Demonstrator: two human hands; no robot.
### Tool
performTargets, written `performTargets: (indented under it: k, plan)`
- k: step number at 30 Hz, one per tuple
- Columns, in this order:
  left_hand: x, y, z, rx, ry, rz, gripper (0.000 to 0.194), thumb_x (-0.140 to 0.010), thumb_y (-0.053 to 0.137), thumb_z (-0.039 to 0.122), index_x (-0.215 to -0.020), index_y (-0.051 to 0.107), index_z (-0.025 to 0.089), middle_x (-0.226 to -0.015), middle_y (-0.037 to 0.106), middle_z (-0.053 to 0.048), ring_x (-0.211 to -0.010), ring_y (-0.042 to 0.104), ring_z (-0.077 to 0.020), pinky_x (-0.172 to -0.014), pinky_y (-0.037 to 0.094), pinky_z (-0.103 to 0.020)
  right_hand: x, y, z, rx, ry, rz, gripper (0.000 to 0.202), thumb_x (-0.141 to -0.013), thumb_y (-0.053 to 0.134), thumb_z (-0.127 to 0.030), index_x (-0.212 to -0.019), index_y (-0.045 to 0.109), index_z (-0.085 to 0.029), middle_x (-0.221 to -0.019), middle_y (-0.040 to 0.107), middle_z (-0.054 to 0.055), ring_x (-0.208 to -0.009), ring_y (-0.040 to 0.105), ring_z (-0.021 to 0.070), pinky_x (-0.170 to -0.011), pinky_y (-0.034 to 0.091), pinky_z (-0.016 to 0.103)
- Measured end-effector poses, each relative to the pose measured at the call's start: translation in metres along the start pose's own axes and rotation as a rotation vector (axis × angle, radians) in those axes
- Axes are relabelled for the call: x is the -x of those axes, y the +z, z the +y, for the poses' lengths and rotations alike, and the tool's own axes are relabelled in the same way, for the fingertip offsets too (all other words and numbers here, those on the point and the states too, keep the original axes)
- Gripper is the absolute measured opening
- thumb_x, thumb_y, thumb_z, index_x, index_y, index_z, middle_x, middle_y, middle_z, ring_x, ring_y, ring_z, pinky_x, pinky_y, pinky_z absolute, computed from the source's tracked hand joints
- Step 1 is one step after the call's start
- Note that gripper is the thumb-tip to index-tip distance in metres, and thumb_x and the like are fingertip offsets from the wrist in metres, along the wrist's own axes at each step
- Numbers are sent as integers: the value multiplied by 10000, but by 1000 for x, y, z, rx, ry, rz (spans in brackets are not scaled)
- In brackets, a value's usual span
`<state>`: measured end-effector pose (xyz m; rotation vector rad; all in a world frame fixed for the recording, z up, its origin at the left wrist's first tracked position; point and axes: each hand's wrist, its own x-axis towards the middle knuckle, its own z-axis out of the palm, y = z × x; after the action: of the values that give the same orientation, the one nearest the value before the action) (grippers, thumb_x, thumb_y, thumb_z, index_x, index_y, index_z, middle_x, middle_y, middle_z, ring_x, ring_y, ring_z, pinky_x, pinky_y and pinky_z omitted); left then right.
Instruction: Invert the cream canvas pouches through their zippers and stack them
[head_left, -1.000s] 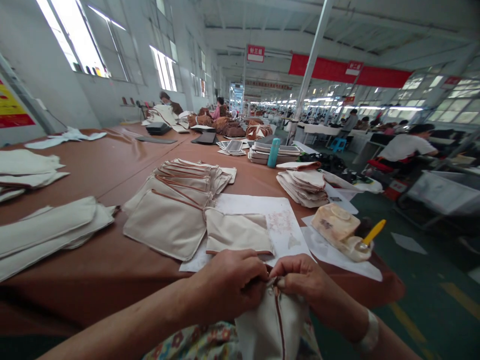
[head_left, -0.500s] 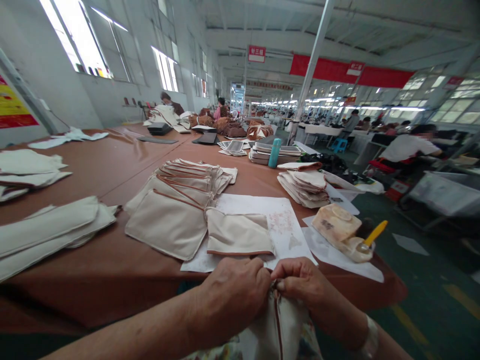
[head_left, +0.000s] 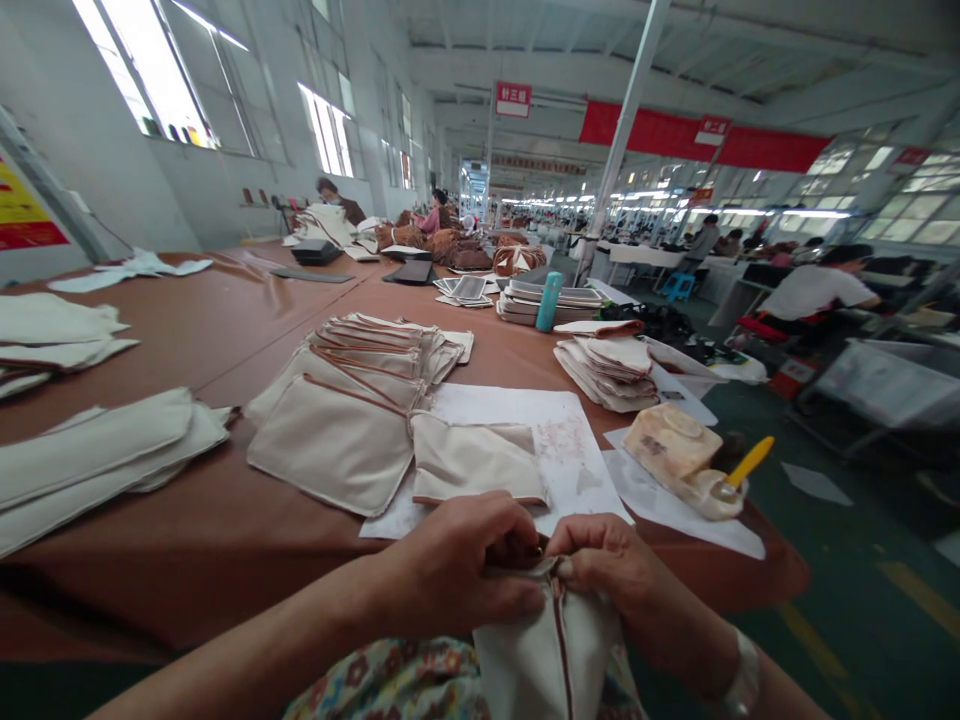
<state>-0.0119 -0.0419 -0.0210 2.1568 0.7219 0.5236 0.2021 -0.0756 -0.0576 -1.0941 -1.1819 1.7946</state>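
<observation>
A cream fabric piece with a brown strip down its middle [head_left: 525,650] hangs over my lap at the bottom centre. My left hand [head_left: 469,565] grips its top edge at the left, thumb in front and fingers curled behind. Beside it, my right hand [head_left: 626,575] pinches the same edge near the top of the brown strip. Just beyond my hands, a cream piece with brown trim [head_left: 476,460] lies on a white sheet [head_left: 581,460]. To its left is an overlapping row of cream pouches [head_left: 337,445] with brown edges.
More cream pieces [head_left: 97,450] lie at the left of the brown table [head_left: 240,340]. At the right are a stained container [head_left: 671,445] with a yellow-handled tool [head_left: 750,462], a stack of cream pieces [head_left: 606,370] and a teal bottle [head_left: 548,302]. People sit farther back.
My left hand has shifted slightly up and its thumb now lies across the front of the fabric. More of the held piece shows, spread wider below my hands. The right hand stays nearly in place.
</observation>
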Motion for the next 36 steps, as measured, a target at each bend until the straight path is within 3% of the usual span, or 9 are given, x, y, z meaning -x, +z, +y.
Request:
performTargets:
  k: [6, 10, 12, 15, 18, 20, 23, 29, 36]
  plan:
    - [2, 14, 0, -394, 107, 6, 172, -931, 497, 194, -815, 617, 154, -796, 637, -31, -693, 554, -129, -605, 362, -231, 0, 5, 0, -46, 35, -3, 97, -692, 664, -204, -724, 674, -114, -591, 589, -13, -503, 413, 79, -500, 273, 205]
    - [6, 24, 2, -718, 140, -14, 134, -902, 483, 143, -834, 597, 166, -780, 638, -36, -624, 546, -170, -530, 310, -281, 0, 7, -1, 32, 28, 7, 131, -694, 691, -237, -715, 654, -112, -603, 590, -10, -520, 409, 83, -510, 277, 212]
    - [8, 27, 2, -777, 150, -29, 115, -879, 481, 118, -858, 585, 163, -792, 626, -41, -621, 533, -183, -522, 296, -291, -1, 8, -1, 116, -11, 23, 125, -714, 670, -235, -710, 644, -113, -619, 589, -6, -542, 412, 89, -524, 285, 219]
    - [8, 28, -1, -635, 90, 75, 105, -870, 464, 136, -833, 559, 162, -762, 590, -30, -612, 495, -164, -544, 296, -289, 0, 11, -2, 313, -89, 37, 72, -735, 595, -185, -690, 609, -131, -618, 554, -16, -566, 403, 100, -532, 293, 230]
    - [3, 27, -7, -296, -35, 149, 141, -849, 453, 140, -723, 510, 171, -679, 521, 15, -599, 429, -122, -563, 290, -261, 6, 15, -4, 626, -238, 49, 93, -698, 524, -85, -646, 548, -158, -606, 509, -36, -573, 402, 103, -527, 283, 233]
    - [0, 24, -11, 2, -159, 63, 152, -839, 459, 162, -690, 491, 171, -648, 473, 32, -586, 390, -105, -542, 284, -235, 9, 16, -6, 771, -300, 46, 120, -688, 516, -57, -642, 537, -166, -601, 511, -40, -569, 416, 103, -521, 278, 233]
    - [-3, 15, -13, 367, -332, -71, 163, -861, 477, 271, -740, 508, 166, -625, 420, 47, -549, 333, -96, -485, 260, -217, 9, 12, -4, 731, -238, 63, 114, -766, 562, -139, -656, 561, -167, -612, 550, -23, -576, 442, 115, -518, 305, 229]
    - [-6, 1, -3, 381, -359, -132, 211, -809, 599, 335, -819, 629, 127, -642, 455, 45, -580, 337, -90, -498, 249, -208, -3, 2, 3, 599, -172, 136, 157, -772, 619, -220, -637, 575, -155, -604, 558, -7, -580, 432, 121, -523, 331, 231]
    - [-10, 8, 1, 367, -426, -124, 209, -770, 595, 309, -688, 628, 121, -544, 407, 55, -500, 292, -78, -435, 183, -223, -3, 6, -1, 641, -213, 172, 121, -737, 627, -161, -621, 591, -158, -587, 565, -10, -564, 441, 119, -508, 328, 229]
